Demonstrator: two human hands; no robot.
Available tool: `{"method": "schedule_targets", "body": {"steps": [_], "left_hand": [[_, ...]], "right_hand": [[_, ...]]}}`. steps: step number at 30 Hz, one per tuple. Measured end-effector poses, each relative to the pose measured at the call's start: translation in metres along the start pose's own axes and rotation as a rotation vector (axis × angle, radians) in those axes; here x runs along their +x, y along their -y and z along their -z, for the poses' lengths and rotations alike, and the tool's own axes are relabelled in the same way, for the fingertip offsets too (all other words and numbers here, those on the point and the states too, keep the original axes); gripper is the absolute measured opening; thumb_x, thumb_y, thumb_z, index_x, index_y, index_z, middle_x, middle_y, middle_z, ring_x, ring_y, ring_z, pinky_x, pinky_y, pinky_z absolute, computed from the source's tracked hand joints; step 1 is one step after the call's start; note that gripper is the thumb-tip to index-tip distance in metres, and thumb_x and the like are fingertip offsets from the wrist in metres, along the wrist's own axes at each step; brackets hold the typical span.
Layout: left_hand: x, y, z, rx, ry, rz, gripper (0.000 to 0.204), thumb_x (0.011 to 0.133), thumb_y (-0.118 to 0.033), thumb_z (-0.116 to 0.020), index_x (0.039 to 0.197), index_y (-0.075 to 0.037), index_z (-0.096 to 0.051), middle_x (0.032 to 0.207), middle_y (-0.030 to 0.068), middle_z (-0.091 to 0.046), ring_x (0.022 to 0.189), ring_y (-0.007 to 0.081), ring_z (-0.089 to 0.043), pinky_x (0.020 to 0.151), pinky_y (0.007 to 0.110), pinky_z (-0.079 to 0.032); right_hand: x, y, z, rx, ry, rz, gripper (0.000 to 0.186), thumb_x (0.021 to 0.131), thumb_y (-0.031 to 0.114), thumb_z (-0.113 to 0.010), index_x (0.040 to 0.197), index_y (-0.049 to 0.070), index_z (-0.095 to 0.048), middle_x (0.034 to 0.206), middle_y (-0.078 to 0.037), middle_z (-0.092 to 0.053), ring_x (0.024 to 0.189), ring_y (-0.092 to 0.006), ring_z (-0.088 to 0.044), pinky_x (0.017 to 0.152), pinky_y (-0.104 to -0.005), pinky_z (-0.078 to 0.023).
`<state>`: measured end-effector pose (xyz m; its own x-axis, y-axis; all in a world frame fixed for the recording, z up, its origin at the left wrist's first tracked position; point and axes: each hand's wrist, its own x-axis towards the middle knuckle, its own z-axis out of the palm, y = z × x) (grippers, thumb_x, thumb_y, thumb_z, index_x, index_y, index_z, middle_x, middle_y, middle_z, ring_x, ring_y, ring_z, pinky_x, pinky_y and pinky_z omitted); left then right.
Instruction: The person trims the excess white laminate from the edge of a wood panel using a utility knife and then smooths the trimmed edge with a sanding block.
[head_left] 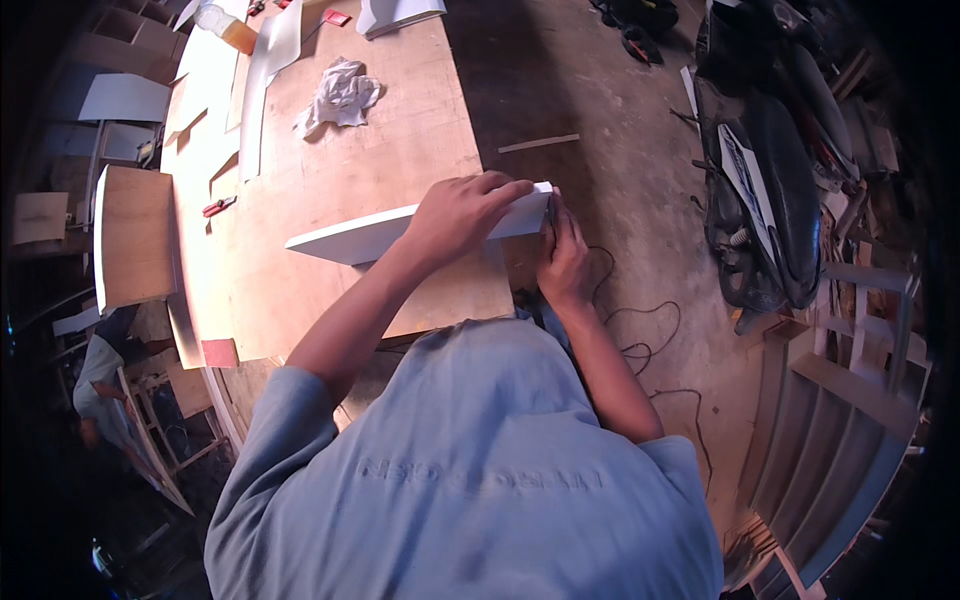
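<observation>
A narrow white panel (350, 236) stands on its long edge across the near end of the wooden worktable (400, 100), its right end reaching past the table's side. My left hand (458, 218) is closed over the panel's upper edge, thumb and fingers bent around it. Against the panel's right end lies my right hand (566, 258), its fingers pressed together and pointing up. A thin dark strip shows between those fingers and the panel end; what it is cannot be made out. A crumpled white cloth (342, 97) lies farther off on the table.
A red-handled tool (219, 206) and a red block (220, 353) are at the table's left side. A bottle (226, 28) stands at the far left. Dark cables (650, 345) trail over the floor. A motorcycle (760, 190) and a slatted wooden frame (830, 400) stand right.
</observation>
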<state>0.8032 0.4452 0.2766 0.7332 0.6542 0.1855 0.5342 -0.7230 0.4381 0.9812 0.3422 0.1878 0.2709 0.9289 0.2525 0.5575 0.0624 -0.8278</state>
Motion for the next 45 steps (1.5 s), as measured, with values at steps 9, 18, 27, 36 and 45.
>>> {"method": "schedule_targets", "body": {"steps": [9, 18, 27, 36, 45], "left_hand": [[0.026, 0.015, -0.030, 0.005, -0.077, 0.047, 0.020, 0.101, -0.033, -0.068, 0.111, -0.016, -0.070, 0.101, 0.0051, -0.076, 0.078, 0.0319, -0.075, 0.063, 0.044, -0.060], [0.026, 0.018, -0.038, 0.032, -0.152, -0.006, 0.013, 0.100, -0.028, -0.069, 0.110, -0.019, -0.071, 0.099, 0.0021, -0.074, 0.074, 0.0285, -0.075, 0.059, 0.043, -0.059], [0.020, 0.015, -0.042, 0.070, -0.169, -0.071, 0.024, 0.092, -0.017, -0.071, 0.115, -0.021, -0.072, 0.107, 0.0019, -0.073, 0.080, 0.0256, -0.077, 0.065, 0.038, -0.060], [0.024, 0.015, -0.038, 0.070, -0.212, -0.025, 0.011, 0.095, -0.018, -0.073, 0.105, -0.020, -0.076, 0.099, -0.0009, -0.074, 0.071, 0.0247, -0.074, 0.060, 0.039, -0.059], [0.023, 0.015, -0.040, 0.002, -0.184, -0.003, 0.017, 0.092, -0.017, -0.073, 0.109, -0.021, -0.073, 0.095, 0.0020, -0.070, 0.076, 0.0254, -0.075, 0.063, 0.039, -0.059]], "right_hand": [[0.004, 0.010, 0.008, -0.080, -0.030, 0.045, 0.050, 0.102, 0.003, -0.057, 0.151, -0.001, -0.053, 0.137, -0.026, -0.066, 0.122, -0.0451, -0.066, 0.097, -0.0497, -0.058], [0.012, 0.032, 0.024, -0.073, 0.042, -0.015, 0.042, 0.103, 0.006, -0.056, 0.144, -0.005, -0.057, 0.132, -0.027, -0.067, 0.117, -0.0463, -0.067, 0.096, -0.0490, -0.056], [0.017, 0.044, 0.034, -0.166, 0.117, -0.095, 0.038, 0.102, 0.007, -0.057, 0.137, -0.007, -0.060, 0.120, -0.028, -0.069, 0.105, -0.0474, -0.069, 0.088, -0.0512, -0.057], [0.025, 0.052, 0.036, -0.159, 0.104, -0.052, 0.037, 0.101, 0.006, -0.056, 0.136, -0.007, -0.060, 0.118, -0.029, -0.068, 0.105, -0.0489, -0.068, 0.087, -0.0528, -0.056], [0.032, 0.039, 0.027, -0.179, 0.154, -0.092, 0.039, 0.101, 0.006, -0.056, 0.138, -0.007, -0.059, 0.120, -0.029, -0.068, 0.107, -0.0494, -0.068, 0.089, -0.0528, -0.056]]}}
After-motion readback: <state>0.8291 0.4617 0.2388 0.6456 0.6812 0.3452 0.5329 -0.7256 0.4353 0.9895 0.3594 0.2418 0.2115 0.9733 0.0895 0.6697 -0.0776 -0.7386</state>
